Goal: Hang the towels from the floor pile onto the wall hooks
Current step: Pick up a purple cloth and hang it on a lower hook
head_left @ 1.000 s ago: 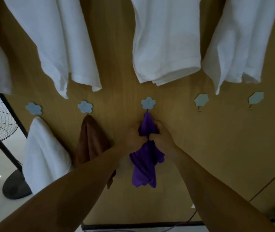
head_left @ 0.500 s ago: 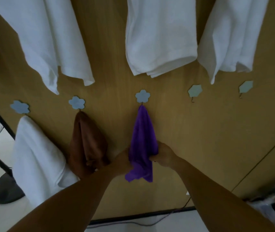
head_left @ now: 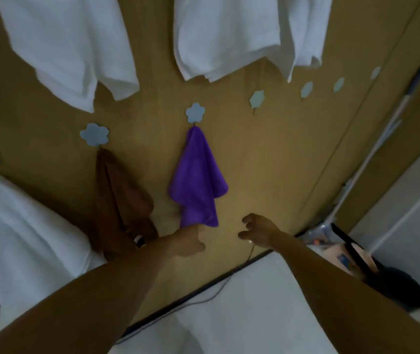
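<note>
Here, the purple towel [head_left: 196,185] hangs from its flower hook [head_left: 195,113]. The left hand [head_left: 187,242] touches its lower hem with relaxed fingers; the right hand [head_left: 257,229], loosely curled, holds nothing. Judged step: hanging complete; next, fetch another towel for the empty hook [head_left: 257,98].

The purple towel [head_left: 196,180] is soft cloth with a short, fleecy pile and a matt look. The brown towel [head_left: 119,198] has the same plush, matt nap. The white towels [head_left: 71,47] hanging above and the white towel at lower left [head_left: 25,226] are thicker cloth, matt, their weave too blurred to read. The wall [head_left: 267,162] is a smooth wood-look panel with faint grain and low sheen. The flower-shaped hook plate [head_left: 195,112] looks flat, smooth and matt. The floor [head_left: 255,315] looks smooth and hard.
</note>
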